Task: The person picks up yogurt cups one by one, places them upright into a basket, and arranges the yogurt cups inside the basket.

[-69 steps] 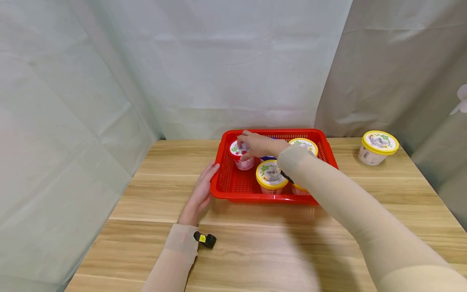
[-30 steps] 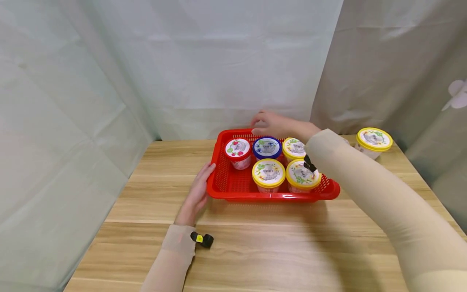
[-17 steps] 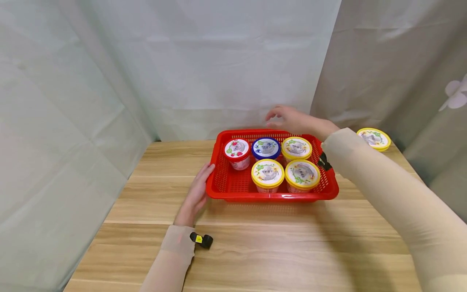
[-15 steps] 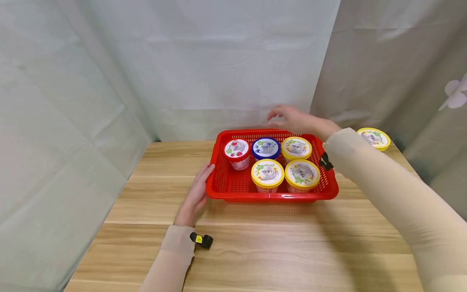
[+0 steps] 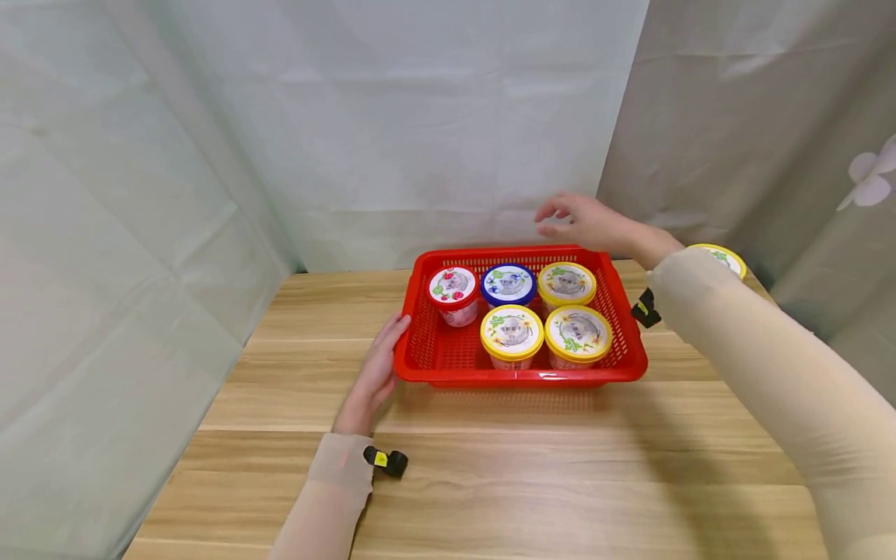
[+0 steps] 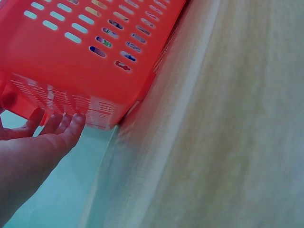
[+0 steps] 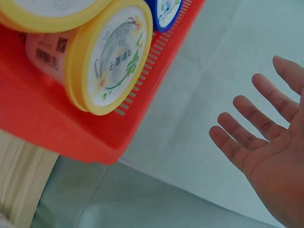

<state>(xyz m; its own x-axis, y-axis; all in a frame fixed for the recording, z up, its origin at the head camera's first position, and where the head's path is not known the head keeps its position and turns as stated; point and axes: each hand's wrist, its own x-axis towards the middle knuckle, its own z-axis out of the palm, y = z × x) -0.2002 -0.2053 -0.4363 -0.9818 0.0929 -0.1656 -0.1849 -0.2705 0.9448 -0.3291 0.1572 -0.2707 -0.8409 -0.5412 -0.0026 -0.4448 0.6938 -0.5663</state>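
My left hand rests against the left end of a red plastic basket, fingertips at the rim. In the left wrist view its fingers lie nearly straight along the slotted outer wall. Inside the basket stand a red-lidded tub, a blue-lidded tub and three yellow-lidded tubs, all upright with printed fruit or flower lids. Above and behind the basket's far right corner hovers my right hand, holding nothing. Its fingers are spread and relaxed in the right wrist view, apart from the basket.
Another yellow-lidded tub stands on the wooden table at the back right, mostly hidden by my right sleeve. Pale cloth hangs close behind the basket and along both sides.
My right hand was at the red-lidded tub's lid in the basket; it has let go, risen and moved back and right. My left hand stays at the basket.
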